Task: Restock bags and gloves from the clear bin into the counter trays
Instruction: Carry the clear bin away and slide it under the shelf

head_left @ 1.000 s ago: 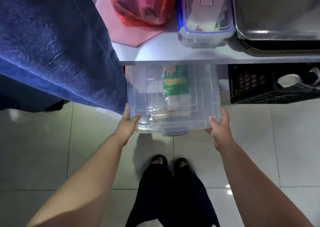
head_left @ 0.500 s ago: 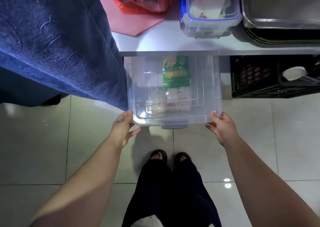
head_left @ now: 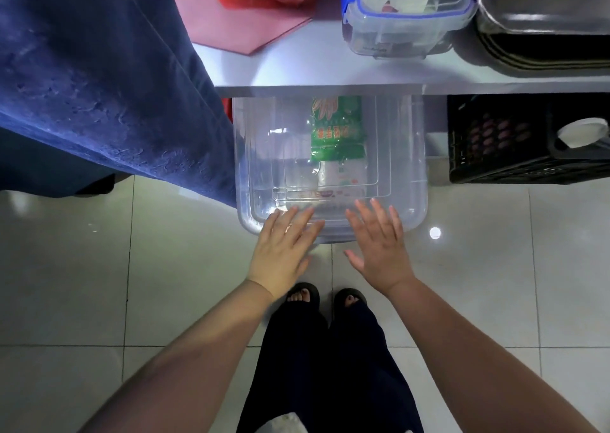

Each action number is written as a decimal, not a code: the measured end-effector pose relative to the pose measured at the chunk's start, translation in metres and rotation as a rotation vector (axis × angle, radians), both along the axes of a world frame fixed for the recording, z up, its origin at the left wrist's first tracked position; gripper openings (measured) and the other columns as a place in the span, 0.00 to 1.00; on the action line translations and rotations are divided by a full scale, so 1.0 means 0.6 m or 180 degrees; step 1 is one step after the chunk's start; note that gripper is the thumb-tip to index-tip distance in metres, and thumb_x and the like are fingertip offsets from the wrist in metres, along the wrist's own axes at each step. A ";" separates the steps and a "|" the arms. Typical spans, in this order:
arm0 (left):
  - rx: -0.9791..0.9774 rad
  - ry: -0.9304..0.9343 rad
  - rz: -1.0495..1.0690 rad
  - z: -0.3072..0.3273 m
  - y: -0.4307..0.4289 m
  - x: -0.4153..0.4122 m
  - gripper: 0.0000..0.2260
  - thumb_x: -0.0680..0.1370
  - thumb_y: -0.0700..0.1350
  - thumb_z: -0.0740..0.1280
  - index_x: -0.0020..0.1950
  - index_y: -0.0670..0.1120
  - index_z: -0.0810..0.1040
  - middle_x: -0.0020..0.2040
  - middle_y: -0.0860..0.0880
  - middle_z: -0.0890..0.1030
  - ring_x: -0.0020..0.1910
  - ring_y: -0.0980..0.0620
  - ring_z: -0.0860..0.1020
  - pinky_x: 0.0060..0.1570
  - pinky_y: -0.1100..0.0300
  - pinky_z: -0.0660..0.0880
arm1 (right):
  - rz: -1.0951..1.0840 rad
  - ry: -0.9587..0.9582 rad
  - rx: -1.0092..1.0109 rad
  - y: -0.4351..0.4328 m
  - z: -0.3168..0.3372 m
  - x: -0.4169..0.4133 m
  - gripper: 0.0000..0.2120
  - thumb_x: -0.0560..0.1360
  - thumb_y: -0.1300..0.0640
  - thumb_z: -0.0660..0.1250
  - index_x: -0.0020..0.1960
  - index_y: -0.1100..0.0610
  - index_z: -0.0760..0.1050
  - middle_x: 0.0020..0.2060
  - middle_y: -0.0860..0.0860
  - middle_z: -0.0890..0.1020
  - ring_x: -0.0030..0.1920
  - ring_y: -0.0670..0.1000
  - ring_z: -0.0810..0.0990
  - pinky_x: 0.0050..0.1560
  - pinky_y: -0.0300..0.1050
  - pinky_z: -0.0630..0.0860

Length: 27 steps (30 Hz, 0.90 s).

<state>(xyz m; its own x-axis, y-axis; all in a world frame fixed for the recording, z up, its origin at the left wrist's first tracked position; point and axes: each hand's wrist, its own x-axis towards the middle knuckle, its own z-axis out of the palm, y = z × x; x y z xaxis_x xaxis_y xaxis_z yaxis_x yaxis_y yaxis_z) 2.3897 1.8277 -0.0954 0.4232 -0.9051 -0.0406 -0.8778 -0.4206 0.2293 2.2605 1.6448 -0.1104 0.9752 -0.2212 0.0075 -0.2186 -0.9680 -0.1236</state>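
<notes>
Both hands are spread flat, fingers straight. The left hand and right hand are placed over the near rim of the clear bin, which stands on the floor half under the desk. A green packet is seen inside. Any lid should be lifted evenly from both sides. Half a second earlier the near corners were held; the hands have since been brought inward.

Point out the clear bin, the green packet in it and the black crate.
clear bin (head_left: 407, 155): head view, on its bare right wall.
green packet (head_left: 336, 132): head view, on its printed face.
black crate (head_left: 515, 171): head view, on its latticed near wall.
</notes>
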 end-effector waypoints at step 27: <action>0.0121 -0.0098 0.0392 -0.027 0.003 0.002 0.39 0.67 0.48 0.76 0.75 0.49 0.63 0.75 0.44 0.64 0.73 0.42 0.61 0.74 0.45 0.48 | -0.4397 -0.1261 0.7608 0.056 -0.007 0.003 0.35 0.59 0.74 0.49 0.62 0.61 0.73 0.59 0.60 0.79 0.65 0.60 0.74 0.67 0.60 0.66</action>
